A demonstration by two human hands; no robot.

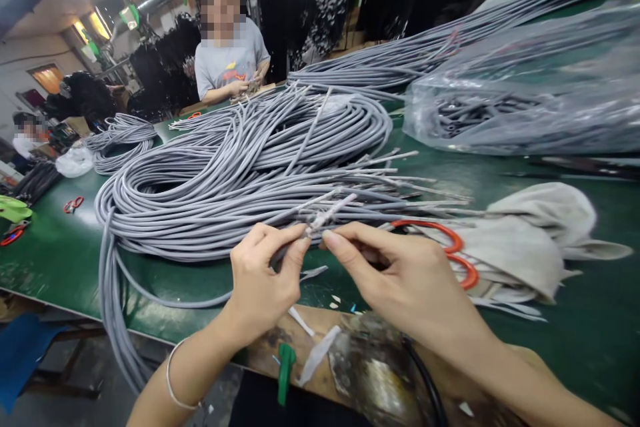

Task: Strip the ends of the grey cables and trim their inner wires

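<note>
My left hand (267, 263) is closed in a pinch at the end of a grey cable (175, 302), whose length loops away to the left. A pale, frayed cable end (327, 212) sticks up just beyond the fingertips and is somewhat blurred. Facing it, my right hand (407, 267) is closed too, thumb and forefinger pressed together beside that end. What its fingers grip is too small to make out. Behind both hands lies a large coiled bundle of grey cables (210, 213) with stripped, whitish ends. Orange-handled scissors (456, 243) lie right of my right hand, partly covered by it.
A crumpled light cloth (545, 233) lies on the green table (600, 320) at right. Behind it is a clear plastic bag (510, 113) with dark parts. A worn metal device (380, 373) and a green lever (286, 373) sit at the near edge. A person (233, 53) works across the table.
</note>
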